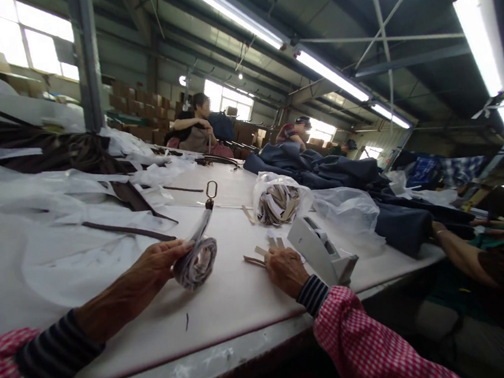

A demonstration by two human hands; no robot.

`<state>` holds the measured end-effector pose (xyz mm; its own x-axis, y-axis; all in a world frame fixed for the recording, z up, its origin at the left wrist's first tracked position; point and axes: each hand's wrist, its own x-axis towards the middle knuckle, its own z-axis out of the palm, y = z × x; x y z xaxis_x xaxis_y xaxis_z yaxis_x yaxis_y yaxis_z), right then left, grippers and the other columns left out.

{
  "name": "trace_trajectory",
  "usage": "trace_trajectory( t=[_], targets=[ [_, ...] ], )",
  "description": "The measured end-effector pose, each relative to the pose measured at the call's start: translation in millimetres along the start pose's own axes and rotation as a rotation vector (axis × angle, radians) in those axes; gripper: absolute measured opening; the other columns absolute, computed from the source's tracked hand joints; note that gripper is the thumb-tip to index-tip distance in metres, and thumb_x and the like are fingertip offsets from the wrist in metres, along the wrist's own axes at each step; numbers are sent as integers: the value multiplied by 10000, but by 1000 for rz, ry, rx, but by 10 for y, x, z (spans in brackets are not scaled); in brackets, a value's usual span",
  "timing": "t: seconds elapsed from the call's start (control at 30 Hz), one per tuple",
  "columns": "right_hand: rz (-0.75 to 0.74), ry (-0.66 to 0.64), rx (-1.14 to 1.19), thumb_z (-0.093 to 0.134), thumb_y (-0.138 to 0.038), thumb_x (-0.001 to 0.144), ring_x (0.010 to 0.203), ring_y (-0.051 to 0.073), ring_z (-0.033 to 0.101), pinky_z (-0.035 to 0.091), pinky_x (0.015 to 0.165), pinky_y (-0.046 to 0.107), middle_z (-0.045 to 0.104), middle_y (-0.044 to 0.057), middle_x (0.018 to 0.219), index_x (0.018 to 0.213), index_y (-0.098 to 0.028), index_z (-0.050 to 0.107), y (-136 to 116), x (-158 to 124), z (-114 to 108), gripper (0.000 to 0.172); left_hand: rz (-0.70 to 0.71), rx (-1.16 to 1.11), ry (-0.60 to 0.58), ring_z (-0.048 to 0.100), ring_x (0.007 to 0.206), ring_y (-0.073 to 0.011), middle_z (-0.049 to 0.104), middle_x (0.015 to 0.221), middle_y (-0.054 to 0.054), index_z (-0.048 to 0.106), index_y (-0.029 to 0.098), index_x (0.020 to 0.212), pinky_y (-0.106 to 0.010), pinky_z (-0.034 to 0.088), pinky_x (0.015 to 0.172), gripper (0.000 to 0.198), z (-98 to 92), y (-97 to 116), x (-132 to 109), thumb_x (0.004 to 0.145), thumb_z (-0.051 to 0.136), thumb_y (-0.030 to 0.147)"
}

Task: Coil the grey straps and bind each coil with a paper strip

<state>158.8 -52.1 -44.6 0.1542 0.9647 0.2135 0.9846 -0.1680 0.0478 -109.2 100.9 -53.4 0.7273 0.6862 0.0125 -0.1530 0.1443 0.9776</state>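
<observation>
your left hand (pixel 162 262) pinches one coiled strap (pixel 192 267), greyish-white, dark near its one metal ring (pixel 207 193) above your fingertips (pixel 175 247). your right hand (pixel 285 269) curls over at least three beige strips (pixel 260 250); i cannot tell its grip.

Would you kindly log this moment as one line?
left hand: holding coiled strap, metal ring up | right hand: at small strips | beside it: grey dispenser | beyond: bagged strips

Open tabletop (pixel 242 305) left of right grip (pixel 285 268), dispenser (pixel 308 249) blocking right, stuffed bag (pixel 280 201) beyond
</observation>
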Motion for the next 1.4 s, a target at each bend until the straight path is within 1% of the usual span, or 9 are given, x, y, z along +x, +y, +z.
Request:
trace_trajectory(
  t=[0.17, 0.33, 0.67, 0.83, 0.97, 1.07, 1.17, 1.27, 1.4],
  targets=[
    [13, 87, 253, 525, -198, 952, 732, 157, 647, 448, 664, 261, 689, 40, 780, 756, -163, 632, -272, -82, -220, 226, -2, -136, -43, 605, 805, -177, 717, 950, -87, 735, 116, 929, -269, 463, 726, 366, -15, -54, -44, 851, 776, 472],
    [127, -167, 1052, 559, -312, 863, 472, 139, 621, 425, 401, 205, 635, -6, 617, 751, -165, 598, -662, -176, -355, 189, 10, -139, -111, 595, 832, -165, 710, 1021, -93, 715, 119, 1059, -266, 445, 753, 367, 60, -18, -87, 898, 739, 447],
    [186, -237, 1205, 557, -243, 735, 402, 96, 530, 390, 361, 169, 659, 19, 578, 672, -151, 620, -908, 57, -263, 128, 116, 39, -105, 572, 741, -181, 670, 849, -48, 702, 144, 924, -293, 420, 682, 325, 155, 25, -132, 873, 727, 464],
    [83, -140, 1353, 632, -407, 827, 401, 96, 528, 415, 353, 190, 641, 10, 646, 765, -151, 594, -1003, 149, -251, 266, 128, 102, -159, 549, 739, -177, 678, 828, -62, 701, 129, 918, -297, 404, 694, 334, 191, 63, -175, 907, 677, 462],
    [91, -69, 1437, 559, -501, 923, 447, 104, 533, 405, 374, 203, 640, 22, 714, 946, -147, 626, -921, 97, -125, 361, 149, 106, -83, 483, 686, -149, 610, 752, -21, 678, 133, 822, -277, 374, 652, 333, 167, 95, -179, 857, 727, 460],
    [-34, 232, 1179, 557, -327, 941, 578, 126, 581, 448, 453, 226, 655, 37, 884, 1183, -188, 583, -821, -8, -9, 281, 147, 125, -50, 466, 674, -144, 589, 736, -11, 686, 132, 826, -273, 360, 639, 349, 157, 125, -184, 848, 728, 478],
    [-361, 487, 685, 530, -146, 954, 848, 180, 638, 534, 713, 305, 657, 82, 1075, 1233, -216, 567, -802, -133, 25, 290, 158, 195, -46, 463, 665, -145, 563, 718, 2, 679, 140, 803, -274, 354, 626, 350, 167, 151, -196, 852, 715, 485],
    [-563, 575, 392, 474, -65, 982, 893, 197, 609, 503, 765, 326, 663, 80, 1025, 1065, -214, 624, -857, -221, -17, 228, 228, 397, -40, 488, 687, -161, 565, 737, 3, 667, 164, 789, -289, 361, 631, 308, 178, 146, -209, 857, 714, 460],
    [-544, 620, 310, 489, -63, 983, 954, 218, 600, 490, 720, 320, 660, 100, 1092, 975, -205, 650, -885, -256, 22, 215, 574, 923, -56, 534, 875, -210, 629, 875, -25, 644, 188, 803, -356, 372, 811, 206, 224, 46, -229, 937, 655, 344]
  ],
)
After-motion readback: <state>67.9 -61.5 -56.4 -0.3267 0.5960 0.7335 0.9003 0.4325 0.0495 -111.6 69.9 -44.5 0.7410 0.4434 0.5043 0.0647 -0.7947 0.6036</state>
